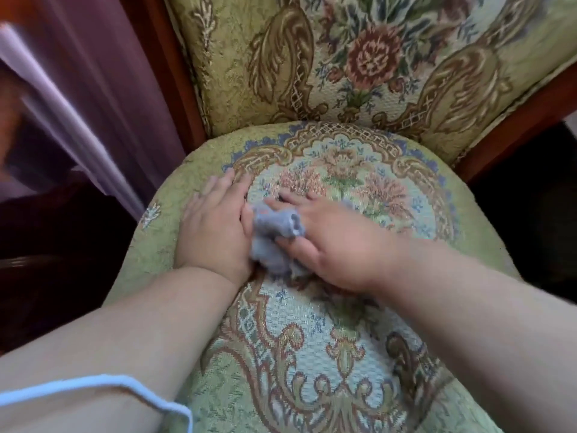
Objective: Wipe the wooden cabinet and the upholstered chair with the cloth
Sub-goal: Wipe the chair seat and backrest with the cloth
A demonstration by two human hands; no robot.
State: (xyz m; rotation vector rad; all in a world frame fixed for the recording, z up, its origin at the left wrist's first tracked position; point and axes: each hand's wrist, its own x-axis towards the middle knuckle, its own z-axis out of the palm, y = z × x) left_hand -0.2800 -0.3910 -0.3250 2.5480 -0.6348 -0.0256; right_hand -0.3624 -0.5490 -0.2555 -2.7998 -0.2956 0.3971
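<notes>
On the chair seat (187,307), mid-cushion, a bunched grey cloth (274,235) sits btwn both hands. Right hand (331,245) lies over it, fingers spread & curled around the wad, gripping it. Left hand (215,226) flat on the floral tapestry just beside, touching the cloth, fingers straight & close together. Backrest (359,57) w/ wood frame behind; purple curtain (103,73) at left.

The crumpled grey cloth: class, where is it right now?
The crumpled grey cloth lies mid-seat on the floral upholstered chair, between left hand and right hand.
</notes>
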